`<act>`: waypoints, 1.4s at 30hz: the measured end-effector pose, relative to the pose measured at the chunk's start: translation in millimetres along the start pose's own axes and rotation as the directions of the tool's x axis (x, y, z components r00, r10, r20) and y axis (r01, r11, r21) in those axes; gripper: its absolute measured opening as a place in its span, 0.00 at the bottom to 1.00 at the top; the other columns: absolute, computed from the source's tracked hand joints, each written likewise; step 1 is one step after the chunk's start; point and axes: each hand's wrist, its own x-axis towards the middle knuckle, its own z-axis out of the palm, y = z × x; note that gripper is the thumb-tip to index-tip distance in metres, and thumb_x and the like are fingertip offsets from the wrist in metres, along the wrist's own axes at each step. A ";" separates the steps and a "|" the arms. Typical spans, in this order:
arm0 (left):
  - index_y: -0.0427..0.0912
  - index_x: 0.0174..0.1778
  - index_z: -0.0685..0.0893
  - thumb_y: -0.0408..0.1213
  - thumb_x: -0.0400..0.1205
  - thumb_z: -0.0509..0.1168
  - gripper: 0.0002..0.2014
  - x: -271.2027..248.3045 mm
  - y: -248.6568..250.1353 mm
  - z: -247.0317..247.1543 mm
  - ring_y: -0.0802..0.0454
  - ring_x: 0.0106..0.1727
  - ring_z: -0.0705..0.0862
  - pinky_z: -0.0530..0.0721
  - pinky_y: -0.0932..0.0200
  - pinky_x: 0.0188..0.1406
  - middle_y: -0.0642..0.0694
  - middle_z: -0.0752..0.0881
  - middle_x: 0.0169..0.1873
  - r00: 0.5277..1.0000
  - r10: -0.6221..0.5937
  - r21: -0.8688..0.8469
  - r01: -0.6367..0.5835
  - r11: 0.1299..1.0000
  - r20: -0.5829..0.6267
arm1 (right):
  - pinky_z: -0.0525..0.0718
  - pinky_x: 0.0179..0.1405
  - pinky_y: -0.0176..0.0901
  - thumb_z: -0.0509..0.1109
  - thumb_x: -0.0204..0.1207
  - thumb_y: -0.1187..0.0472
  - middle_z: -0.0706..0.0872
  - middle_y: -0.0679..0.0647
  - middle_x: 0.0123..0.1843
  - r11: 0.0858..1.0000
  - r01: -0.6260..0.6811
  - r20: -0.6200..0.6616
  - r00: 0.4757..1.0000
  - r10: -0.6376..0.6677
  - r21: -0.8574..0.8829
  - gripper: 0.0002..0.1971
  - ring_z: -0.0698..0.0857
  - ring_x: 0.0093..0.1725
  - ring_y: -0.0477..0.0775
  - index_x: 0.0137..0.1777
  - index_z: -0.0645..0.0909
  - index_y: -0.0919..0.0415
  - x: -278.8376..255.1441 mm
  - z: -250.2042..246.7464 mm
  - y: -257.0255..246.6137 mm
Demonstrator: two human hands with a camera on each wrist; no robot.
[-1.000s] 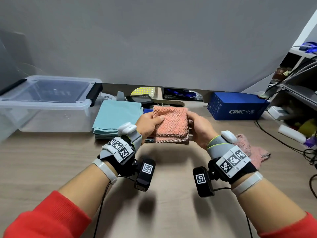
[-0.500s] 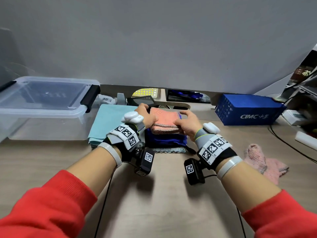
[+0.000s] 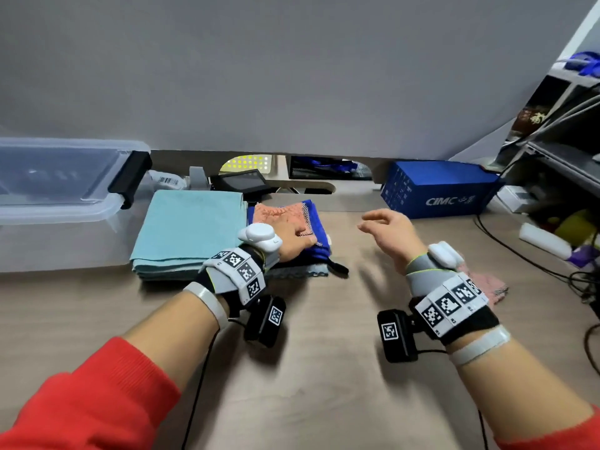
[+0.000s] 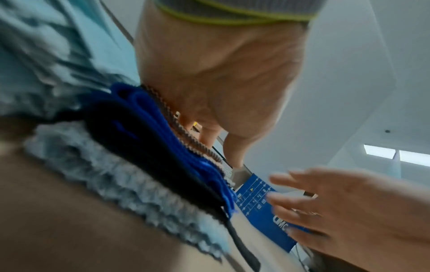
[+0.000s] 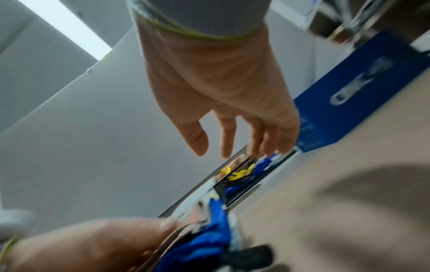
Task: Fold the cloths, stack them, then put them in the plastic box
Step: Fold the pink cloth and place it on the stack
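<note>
A folded orange cloth [image 3: 281,212] lies on top of a folded blue cloth [image 3: 313,219], with a grey fluffy cloth [image 3: 311,271] at the bottom of that pile. My left hand [image 3: 292,241] rests flat on the orange cloth and presses it down; the left wrist view shows the palm [image 4: 221,73] on the cloth's edge [image 4: 186,136]. My right hand [image 3: 383,228] hovers to the right of the pile, fingers relaxed and holding nothing [image 5: 227,150]. A crumpled pink cloth [image 3: 487,284] lies behind my right wrist. The clear plastic box [image 3: 65,209] stands at the far left.
A stack of folded light-blue cloths [image 3: 188,232] sits between the box and the pile. A blue carton [image 3: 438,190] stands at the back right. Cables [image 3: 535,264] and shelves [image 3: 558,151] with clutter fill the right edge. Bare wooden table [image 3: 308,384] lies in front.
Both hands carried the folded orange cloth back and set it on the blue cloth. The right hand has let go and drawn off to the right; the left stays on top.
</note>
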 end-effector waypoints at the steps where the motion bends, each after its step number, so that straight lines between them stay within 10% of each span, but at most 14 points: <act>1: 0.50 0.51 0.83 0.59 0.82 0.58 0.17 2.2 -0.2 0.8 0.46 0.53 0.77 0.69 0.56 0.50 0.48 0.81 0.52 1.000 -0.023 -0.008 0.023 1.000 -0.013 | 0.79 0.64 0.50 0.76 0.66 0.51 0.86 0.57 0.61 0.998 -0.043 -0.099 0.994 0.038 -0.050 0.20 0.82 0.62 0.58 0.58 0.85 0.49 3.6 -11.5 8.3; 5: 0.50 0.50 0.88 0.53 0.79 0.65 0.13 -7.3 11.5 -1.8 0.47 0.52 0.84 0.79 0.57 0.53 0.51 0.88 0.48 0.983 -0.093 -0.235 0.054 0.971 -0.160 | 0.70 0.76 0.55 0.76 0.67 0.50 0.71 0.67 0.75 0.911 -0.331 -0.313 0.917 0.249 -0.246 0.34 0.71 0.73 0.69 0.76 0.73 0.51 0.4 -60.4 36.4; 9: 0.50 0.56 0.88 0.44 0.79 0.68 0.11 -31.7 25.7 3.9 0.55 0.48 0.83 0.73 0.65 0.46 0.54 0.88 0.49 0.948 -0.082 -0.385 -0.045 0.922 -0.309 | 0.81 0.46 0.42 0.73 0.72 0.62 0.85 0.64 0.65 0.866 -0.422 -0.190 0.905 0.381 -0.268 0.20 0.84 0.64 0.66 0.64 0.82 0.69 -10.9 -78.8 59.2; 15: 0.49 0.56 0.87 0.42 0.77 0.72 0.11 -54.8 32.0 14.1 0.54 0.54 0.88 0.82 0.63 0.54 0.51 0.90 0.49 0.967 0.029 -0.517 -0.160 0.841 -0.254 | 0.88 0.54 0.49 0.72 0.70 0.77 0.90 0.63 0.50 0.971 -0.101 -0.101 0.987 0.125 0.217 0.13 0.87 0.49 0.58 0.53 0.89 0.67 -34.3 -56.4 28.8; 20: 0.43 0.79 0.67 0.49 0.61 0.79 0.49 -68.7 39.7 7.5 0.52 0.63 0.83 0.81 0.56 0.63 0.44 0.82 0.65 0.977 0.177 -0.677 -0.209 0.706 -0.117 | 0.86 0.43 0.39 0.64 0.74 0.80 0.86 0.54 0.44 0.912 0.095 0.226 0.954 -0.199 0.400 0.19 0.85 0.43 0.49 0.58 0.86 0.64 -79.3 -33.3 -40.1; 23: 0.47 0.64 0.82 0.43 0.66 0.79 0.29 -83.3 35.9 -7.1 0.47 0.49 0.88 0.88 0.52 0.47 0.37 0.90 0.52 0.955 0.251 -0.677 -0.290 0.677 -0.158 | 0.86 0.48 0.44 0.66 0.73 0.80 0.85 0.55 0.45 0.912 0.182 0.269 0.918 -0.291 0.366 0.22 0.85 0.44 0.49 0.65 0.84 0.65 -88.3 -20.9 -56.8; 25: 0.49 0.54 0.87 0.40 0.71 0.78 0.15 -95.6 28.3 -17.6 0.57 0.46 0.86 0.83 0.67 0.49 0.47 0.91 0.47 0.957 0.196 -0.585 -0.287 0.758 -0.215 | 0.85 0.50 0.44 0.67 0.72 0.80 0.86 0.57 0.47 0.920 0.218 0.237 0.923 -0.303 0.327 0.22 0.83 0.46 0.50 0.65 0.84 0.66 -87.7 -16.0 -59.3; 31: 0.48 0.23 0.82 0.41 0.63 0.71 0.06 -109.4 -6.5 -31.3 0.52 0.28 0.73 0.71 0.60 0.33 0.56 0.76 0.19 0.988 -0.012 -0.420 -0.054 0.906 -0.152 | 0.81 0.35 0.34 0.66 0.71 0.79 0.87 0.55 0.37 0.979 0.091 0.269 0.953 -0.138 0.180 0.15 0.81 0.36 0.47 0.46 0.90 0.63 -88.6 -14.9 -45.0; 37: 0.38 0.37 0.87 0.40 0.64 0.71 0.10 -109.5 -1.6 -33.8 0.51 0.27 0.79 0.79 0.61 0.32 0.46 0.83 0.28 0.985 -0.039 -0.670 -0.087 0.737 -0.171 | 0.72 0.29 0.34 0.67 0.70 0.73 0.77 0.54 0.31 0.995 0.070 0.413 0.906 -0.092 0.069 0.10 0.72 0.32 0.47 0.33 0.78 0.59 -100.8 -4.8 -40.4; 42: 0.29 0.38 0.87 0.50 0.58 0.71 0.25 -109.7 12.7 -34.8 0.49 0.36 0.77 0.75 0.52 0.43 0.44 0.83 0.32 0.994 0.011 -0.638 -0.080 0.765 -0.111 | 0.70 0.32 0.40 0.72 0.61 0.66 0.79 0.58 0.41 0.969 0.065 0.569 0.799 -0.194 0.240 0.20 0.74 0.37 0.50 0.56 0.80 0.60 -109.4 7.9 -41.8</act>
